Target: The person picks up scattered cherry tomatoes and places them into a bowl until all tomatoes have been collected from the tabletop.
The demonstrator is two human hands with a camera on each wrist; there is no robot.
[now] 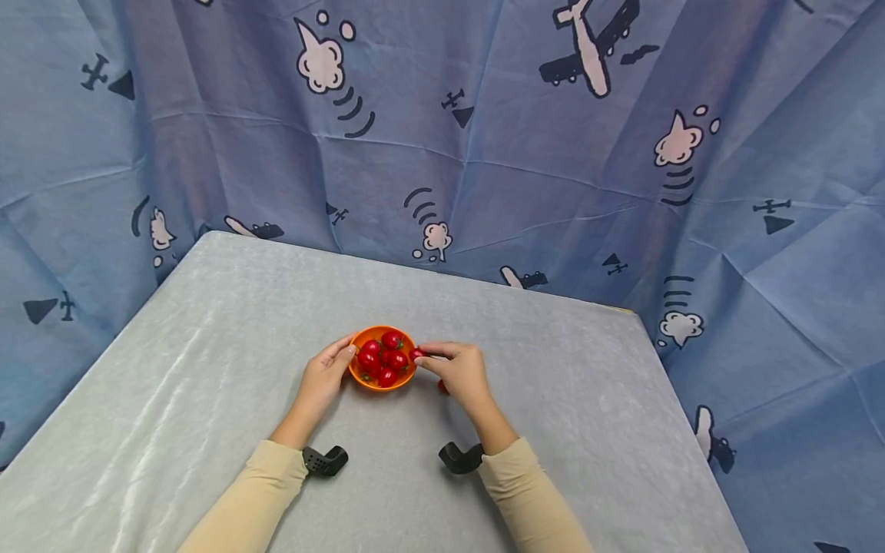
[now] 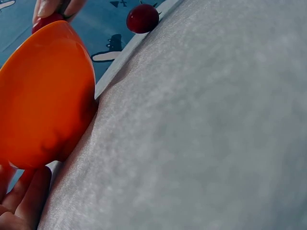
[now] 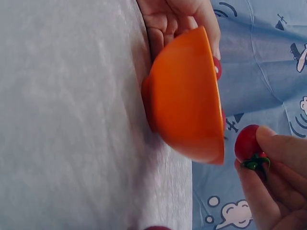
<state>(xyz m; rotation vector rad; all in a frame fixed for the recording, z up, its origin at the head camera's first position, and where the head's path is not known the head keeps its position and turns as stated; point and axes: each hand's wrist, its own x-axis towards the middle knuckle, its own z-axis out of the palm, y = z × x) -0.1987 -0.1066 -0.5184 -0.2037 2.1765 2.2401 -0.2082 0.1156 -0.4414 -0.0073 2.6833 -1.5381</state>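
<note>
An orange bowl [image 1: 382, 388] stands on the table with several red cherry tomatoes [image 1: 396, 360] inside. My left hand [image 1: 327, 370] holds its left side, thumb at the rim and fingers against the outer wall. Between thumb and fingers, my right hand [image 1: 462, 374] pinches one cherry tomato [image 3: 248, 143] with a green calyx, just beside the bowl's right rim. Another tomato [image 1: 443, 387] lies on the table, partly hidden beneath the right hand; it also shows as a dark red tomato [image 2: 142, 18] in the left wrist view.
A pale grey cloth covers the table [image 1: 588, 399]. Behind it hangs a blue curtain [image 1: 498, 153] printed with planes and clouds. Black wrist devices [image 1: 461, 458] sit at both sleeve cuffs.
</note>
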